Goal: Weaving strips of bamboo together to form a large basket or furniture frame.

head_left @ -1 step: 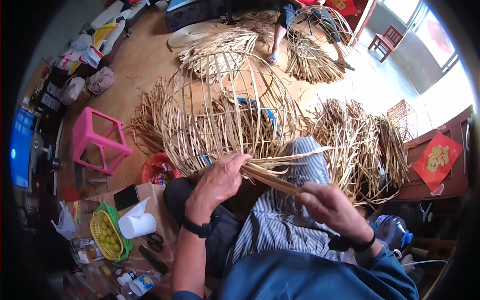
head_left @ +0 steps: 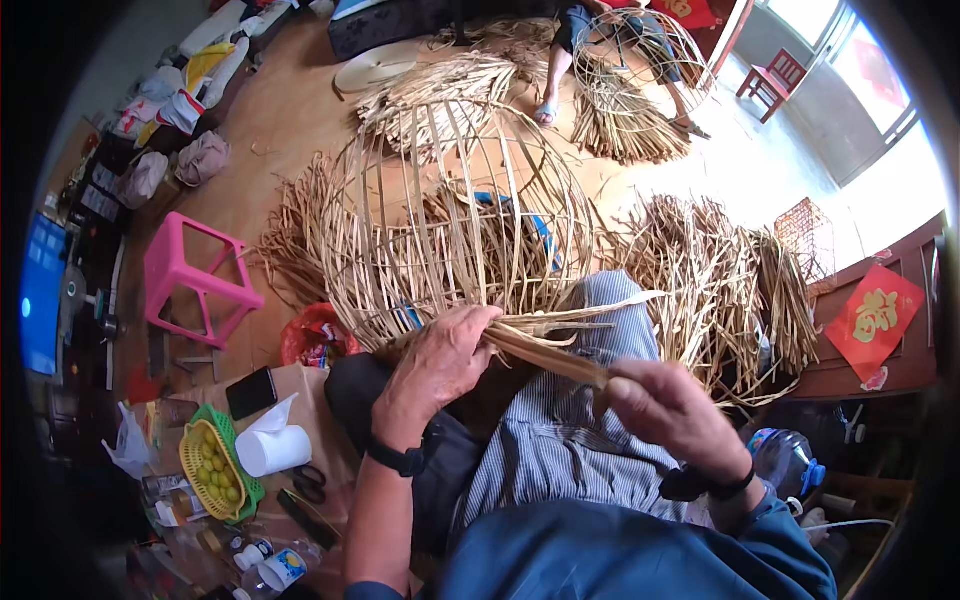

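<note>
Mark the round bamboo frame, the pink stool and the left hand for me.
bamboo frame (head_left: 455,215), head view, on its upright slats near the middle.
pink stool (head_left: 190,275), head view, on its top rail.
left hand (head_left: 440,360), head view, on the back of the hand.

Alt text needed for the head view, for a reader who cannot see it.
Two hands work a round open-weave bamboo-strip basket frame on the person's lap: left hand grips its lower edge, right hand pinches a bundle of flat bamboo strips. Loose strip piles and a pink plastic stool surround them.
</note>
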